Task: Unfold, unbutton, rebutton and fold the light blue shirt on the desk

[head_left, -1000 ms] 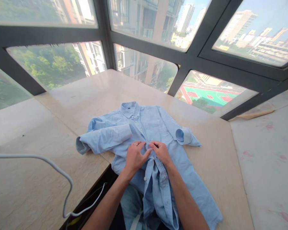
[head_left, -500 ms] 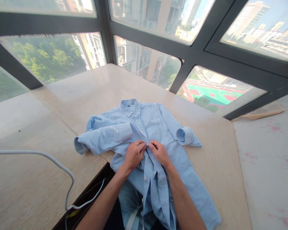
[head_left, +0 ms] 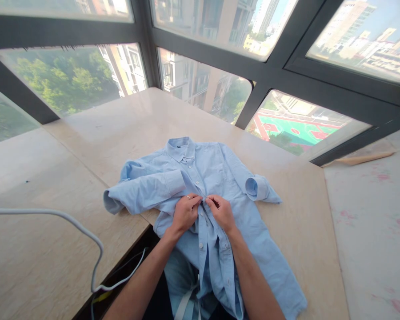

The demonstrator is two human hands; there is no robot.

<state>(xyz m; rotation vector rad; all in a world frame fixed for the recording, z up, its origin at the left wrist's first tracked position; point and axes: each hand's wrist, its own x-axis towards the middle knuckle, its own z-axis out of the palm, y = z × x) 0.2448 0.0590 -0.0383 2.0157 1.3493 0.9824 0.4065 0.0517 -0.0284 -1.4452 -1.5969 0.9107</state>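
A light blue button-up shirt [head_left: 206, 164] lies front up on the sill, its collar away from me and its lower part hanging over the edge toward my lap. My left hand [head_left: 186, 212], with a ring on one finger, pinches the front placket near the middle. Close beside it, my right hand [head_left: 220, 212] pinches the other front edge. The fingertips almost meet, and whatever button lies between them is hidden. Above my hands the fronts lie together; below them they hang apart, with a white button [head_left: 201, 245] showing on the left strip.
A white cable [head_left: 70, 218] curves across the stone sill [head_left: 30, 249] at left and drops into a dark gap [head_left: 130, 262]. Dark window frames [head_left: 206, 49] rise behind. A flowered wall covering [head_left: 370, 222] is on the right.
My fingers have shifted slightly at the placket; the right hand's fingertips have moved a little apart from the left's. The shirt's lower front has swayed slightly.
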